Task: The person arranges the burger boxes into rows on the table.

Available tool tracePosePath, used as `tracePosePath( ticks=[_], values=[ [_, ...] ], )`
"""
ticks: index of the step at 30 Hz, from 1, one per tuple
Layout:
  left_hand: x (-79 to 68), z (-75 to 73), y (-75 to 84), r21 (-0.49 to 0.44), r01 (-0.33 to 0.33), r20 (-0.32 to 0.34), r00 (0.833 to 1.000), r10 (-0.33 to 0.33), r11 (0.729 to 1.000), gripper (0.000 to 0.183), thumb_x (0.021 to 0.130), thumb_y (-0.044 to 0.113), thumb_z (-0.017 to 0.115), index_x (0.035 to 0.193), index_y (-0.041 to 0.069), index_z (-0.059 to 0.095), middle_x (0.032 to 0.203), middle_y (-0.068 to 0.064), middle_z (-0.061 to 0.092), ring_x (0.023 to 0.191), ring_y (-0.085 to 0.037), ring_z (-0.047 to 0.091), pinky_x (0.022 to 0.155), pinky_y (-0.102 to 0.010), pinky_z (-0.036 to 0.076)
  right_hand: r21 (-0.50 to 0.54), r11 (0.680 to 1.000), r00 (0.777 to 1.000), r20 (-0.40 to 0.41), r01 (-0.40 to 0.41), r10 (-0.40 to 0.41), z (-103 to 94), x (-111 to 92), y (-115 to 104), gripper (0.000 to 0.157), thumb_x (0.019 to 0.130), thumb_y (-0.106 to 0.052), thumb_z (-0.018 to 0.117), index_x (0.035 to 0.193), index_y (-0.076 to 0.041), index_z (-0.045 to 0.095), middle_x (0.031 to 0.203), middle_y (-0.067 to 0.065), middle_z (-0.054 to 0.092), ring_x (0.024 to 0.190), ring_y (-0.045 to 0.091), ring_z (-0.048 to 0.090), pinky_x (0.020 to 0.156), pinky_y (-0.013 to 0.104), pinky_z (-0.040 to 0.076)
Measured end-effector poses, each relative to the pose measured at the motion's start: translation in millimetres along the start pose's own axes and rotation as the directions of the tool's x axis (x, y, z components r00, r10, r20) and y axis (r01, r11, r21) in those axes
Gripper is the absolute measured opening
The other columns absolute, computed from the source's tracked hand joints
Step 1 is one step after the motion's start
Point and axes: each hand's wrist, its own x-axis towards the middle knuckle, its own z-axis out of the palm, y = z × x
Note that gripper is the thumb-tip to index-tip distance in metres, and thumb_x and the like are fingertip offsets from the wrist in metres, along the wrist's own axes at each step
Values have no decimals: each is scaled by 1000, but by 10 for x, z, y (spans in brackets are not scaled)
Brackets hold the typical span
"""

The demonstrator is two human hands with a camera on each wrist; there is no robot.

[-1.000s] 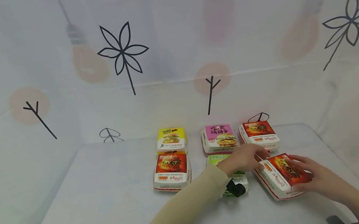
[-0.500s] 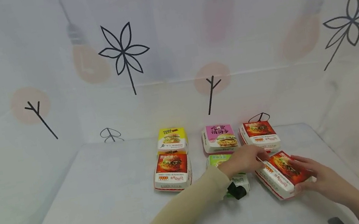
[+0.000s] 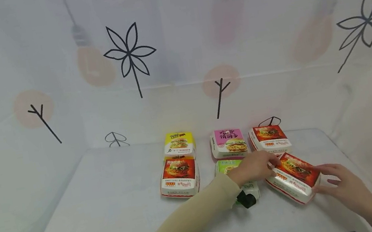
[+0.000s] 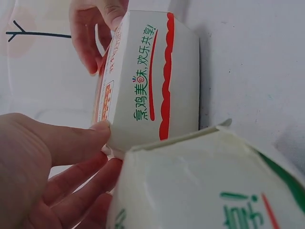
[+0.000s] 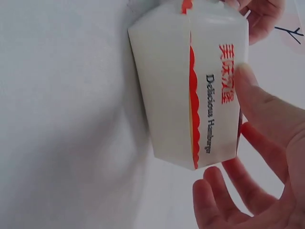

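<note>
In the head view a red-and-white hamburger box (image 3: 293,177) sits skewed on the table, right of centre, between both hands. My left hand (image 3: 255,166) pinches its left corner; in the left wrist view the thumb (image 4: 78,143) presses that corner with fingers below. My right hand (image 3: 345,188) holds the box's right end, thumb and forefinger at its corners. The right wrist view shows the thumb (image 5: 264,105) on the box's upper edge and the other fingers loosely bent. A green-and-white burger box (image 3: 228,164) lies under the left wrist, partly hidden.
Behind the held box stands another red-topped box (image 3: 269,139), with a pink-topped box (image 3: 228,142) to its left. Farther left a yellow-topped box (image 3: 179,144) stands behind a red-topped one (image 3: 179,177). A patterned cloth wall (image 3: 177,105) rises at the table's back.
The held hamburger box has turned counterclockwise, its long front side now slanting less steeply. My right hand has shifted slightly right toward the box's end; the left hand has barely moved.
</note>
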Motion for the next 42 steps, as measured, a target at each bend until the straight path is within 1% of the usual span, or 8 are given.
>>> tracePosePath(
  ticks=[7,13,18,22,26,31,35,42],
  values=[
    [-10,7,-12,-37,-38,19,999,39,999,33,89,27,78,121,31,69,109,22,63,88,7,53,73,-11,40,29,991,991,-5,-133,133,7,-112,-7,88,86,-51,74,141,11,45,145,36,35,126,54,40,86,50,52],
    [-38,7,2,-66,-51,33,998,54,997,34,88,31,78,120,32,69,105,22,62,88,6,51,73,-12,40,-5,974,970,94,-225,224,-20,-151,-67,91,89,-61,64,147,5,40,151,32,30,134,58,27,95,65,41],
    [-60,0,0,-143,-52,54,997,60,988,33,88,27,78,119,32,68,98,20,60,85,4,53,71,-14,42,-21,968,950,186,-252,251,-4,-134,-73,105,83,-65,69,152,4,29,155,33,18,133,59,28,96,62,43],
    [-65,20,-7,-187,-53,70,995,68,981,34,88,24,79,119,30,69,93,18,58,83,4,54,70,-14,43,-5,980,957,216,-197,193,38,-134,-64,110,78,-57,78,154,2,25,157,33,11,134,59,26,97,57,45],
    [-63,54,-18,-189,-70,64,994,84,979,35,88,22,79,120,30,69,96,20,59,85,5,54,71,-12,43,-34,992,974,185,-123,127,65,-154,-35,107,77,-54,80,153,2,30,156,34,17,133,58,30,94,55,48],
    [-68,66,-35,-264,-73,43,995,87,962,35,88,18,78,120,28,70,102,23,62,86,6,55,72,-12,44,-75,991,977,171,-112,123,45,-146,10,101,80,-57,76,151,2,35,153,35,24,129,58,35,89,55,51],
    [-73,65,-36,-328,-69,43,995,88,942,33,87,16,79,118,27,71,100,22,63,86,5,55,72,-13,46,-71,995,987,143,-68,77,14,-173,33,92,82,-51,76,149,2,41,152,34,29,130,56,36,87,50,53],
    [-96,70,-39,-362,-61,46,995,83,930,32,87,15,79,116,26,71,100,21,62,86,3,56,73,-13,46,-49,998,991,124,-44,50,9,-202,27,86,84,-47,77,147,1,44,152,32,32,131,55,36,84,43,56]
  ],
)
